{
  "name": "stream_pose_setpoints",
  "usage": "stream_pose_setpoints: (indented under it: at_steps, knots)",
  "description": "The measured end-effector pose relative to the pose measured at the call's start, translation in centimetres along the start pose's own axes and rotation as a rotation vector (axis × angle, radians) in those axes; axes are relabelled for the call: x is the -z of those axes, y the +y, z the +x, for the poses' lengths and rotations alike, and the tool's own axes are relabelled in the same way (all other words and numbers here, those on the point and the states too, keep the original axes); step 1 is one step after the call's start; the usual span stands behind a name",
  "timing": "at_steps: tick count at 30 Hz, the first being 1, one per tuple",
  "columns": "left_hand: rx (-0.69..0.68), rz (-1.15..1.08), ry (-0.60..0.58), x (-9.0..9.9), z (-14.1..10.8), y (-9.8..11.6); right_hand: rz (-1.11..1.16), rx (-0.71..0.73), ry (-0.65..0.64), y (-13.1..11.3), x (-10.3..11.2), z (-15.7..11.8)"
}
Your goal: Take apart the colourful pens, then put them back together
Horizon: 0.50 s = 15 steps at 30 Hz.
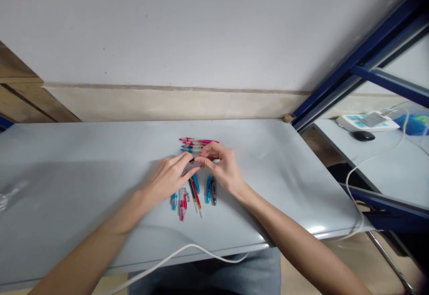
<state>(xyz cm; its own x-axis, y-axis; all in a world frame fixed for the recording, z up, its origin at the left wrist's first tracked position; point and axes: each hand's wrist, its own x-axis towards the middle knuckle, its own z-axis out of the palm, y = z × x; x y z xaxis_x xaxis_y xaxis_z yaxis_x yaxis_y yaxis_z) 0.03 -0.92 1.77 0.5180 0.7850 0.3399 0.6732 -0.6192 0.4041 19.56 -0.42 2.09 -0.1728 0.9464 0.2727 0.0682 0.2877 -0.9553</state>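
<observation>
Over the middle of the table, my left hand (pixel 171 174) and my right hand (pixel 224 164) meet with their fingertips pinched together. A small dark piece (pixel 192 160) shows at my left fingertips; its kind is too small to tell. What my right fingers pinch is hidden. Behind the hands lies a row of pens, with pink pens (pixel 191 140) farthest back. Below the hands lie pen refills (pixel 197 194) with red and black ink, a clear and pink pen barrel (pixel 182 205), a blue pen part (pixel 174 201), and blue (pixel 208 190) and grey (pixel 213 191) barrel pieces.
The grey table (pixel 83 152) backs onto a white wall. A white cable (pixel 167 259) crosses its front edge. Past a blue metal frame (pixel 362 62) at the right, a second table bears a black mouse (pixel 363 136) and a white device (pixel 355 121). Crumpled clear plastic (pixel 4 202) lies far left.
</observation>
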Motion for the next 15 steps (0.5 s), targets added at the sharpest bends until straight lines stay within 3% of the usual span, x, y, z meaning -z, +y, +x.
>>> stream_pose_setpoints:
  at_steps: [5, 10, 15]
  knots:
    - [-0.045, 0.048, 0.034, -0.1, -0.1, 0.4, -0.194, 0.147, -0.095, -0.2, 0.7, -0.1]
    - [-0.072, 0.090, 0.078, -0.2, -0.3, 0.7, -0.237, 0.169, -0.214, -0.5, 1.5, -0.7]
    - [-0.048, 0.164, 0.017, -0.6, -0.4, 0.6, -0.361, 0.114, -0.281, -1.5, 2.6, -2.1]
